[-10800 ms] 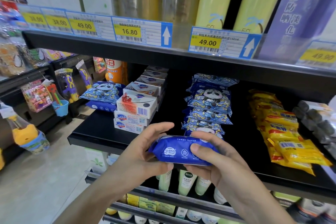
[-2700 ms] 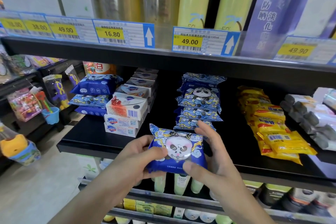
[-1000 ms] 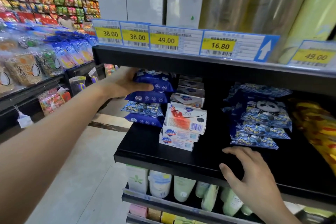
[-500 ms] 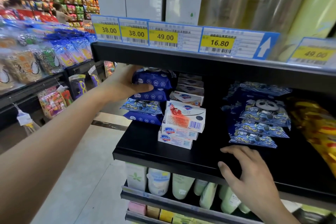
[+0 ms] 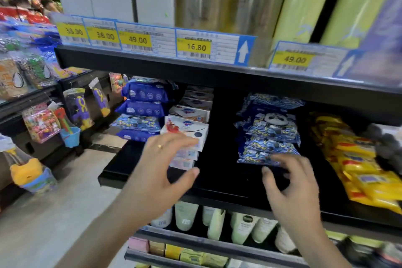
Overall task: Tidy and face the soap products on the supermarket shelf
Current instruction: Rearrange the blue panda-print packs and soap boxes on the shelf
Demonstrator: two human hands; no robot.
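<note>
Left hand point(image 5: 162, 166) spread, empty, before stacked white cardboard soap boxes point(image 5: 186, 135); right hand point(image 5: 289, 183) loosely curled, empty, near leaning blue panda-print soap packs point(image 5: 268, 137). Pack stack judged easily toppled if nudged carelessly.

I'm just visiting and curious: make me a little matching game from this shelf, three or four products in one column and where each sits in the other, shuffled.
Things:
1. yellow packs
2. panda packs
3. white soap boxes
4. plain blue packs

Places:
A. stacked at the shelf's far left end
B. just beyond the left hand
C. far right of the shelf
D. just beyond the right hand

Pairs: 1-C, 2-D, 3-B, 4-A
</note>
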